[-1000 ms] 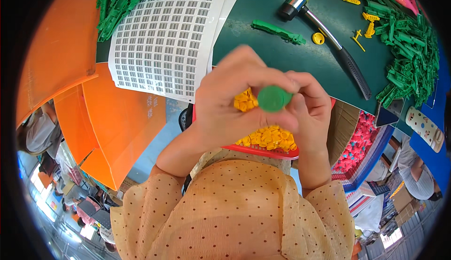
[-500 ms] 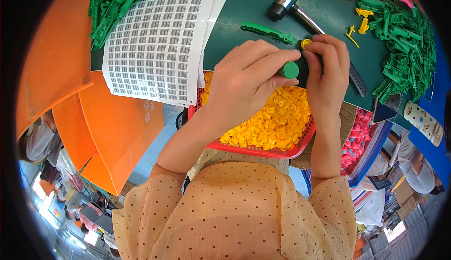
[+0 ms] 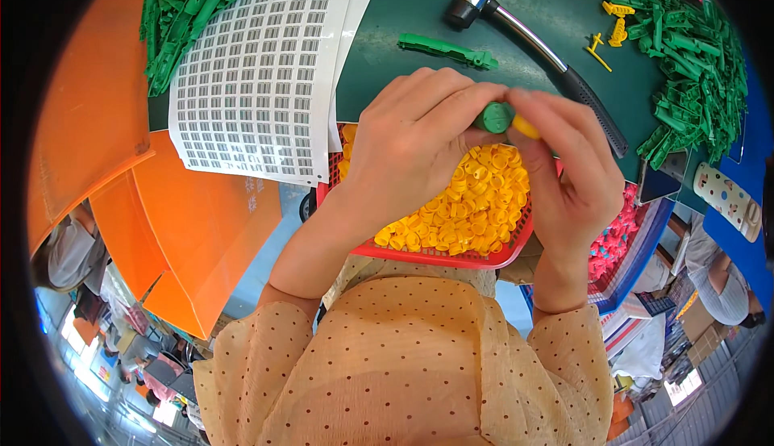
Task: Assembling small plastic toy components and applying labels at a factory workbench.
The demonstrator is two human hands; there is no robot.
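1. Two forearms in peach, brown-dotted fabric sleeves are rising from the lower edge toward the middle of the view.
2. A red plastic mesh basket is sitting just beyond the sleeves, and it is holding a heap of small yellow plastic rings.
3. The left hand is hovering over the basket with its fingers curled closed around a small round green plastic piece, pinching it at the fingertips.
4. The right hand is meeting the left hand above the basket; its thumb and forefinger are pinching a small yellow plastic part, which is touching the green piece.
5. A pile of pink plastic parts is lying just to the right of the basket, partly hidden by the right hand.
6. A white printed sheet with rows of small grey label blocks is lying to the left, overlapping the dark green table top.
7. A long green plastic strip is lying on the table just beyond the hands.
8. A hammer with a metal shaft, black grip and yellow-capped head is lying diagonally beyond the strip.
9. Heaps of green plastic strips are lying at the far right and far left.
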